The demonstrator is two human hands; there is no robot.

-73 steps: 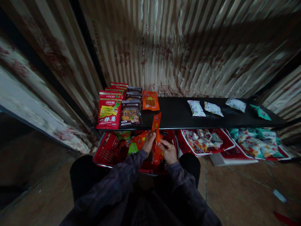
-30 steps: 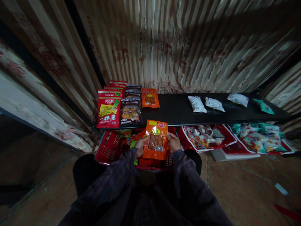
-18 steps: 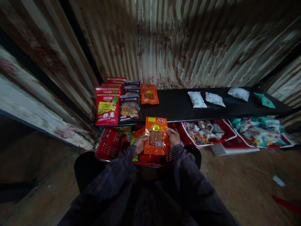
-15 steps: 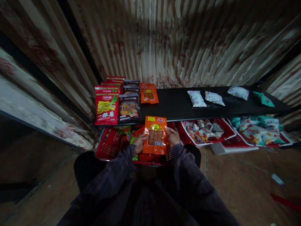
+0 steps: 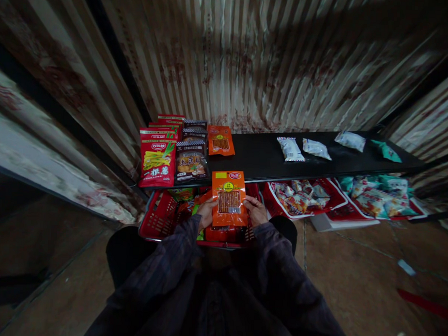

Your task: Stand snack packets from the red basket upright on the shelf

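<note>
An orange snack packet (image 5: 229,200) with a clear window over brown sticks is held face-up between my two hands. My left hand (image 5: 207,212) grips its left edge, and my right hand (image 5: 255,211) pinches its right edge. Beneath it a red basket (image 5: 162,220) holds orange and green packets, partly hidden by the packet and my arms. On the black shelf (image 5: 259,154) just beyond, a similar orange packet (image 5: 220,141) leans at the back. Left of that stand rows of dark potato-slice packets (image 5: 191,162) and red packets (image 5: 157,161).
Several small white packets (image 5: 291,150) and a green packet (image 5: 386,150) lie along the shelf's right part. Under it, a red basket of small packets (image 5: 300,195) and another of green-and-white packets (image 5: 384,195) stand to the right. A striped curtain (image 5: 242,61) hangs behind.
The packet in my hands has tilted slightly and shifted a little up and left in view. Both hands keep hold of it. The whole view has moved slightly.
</note>
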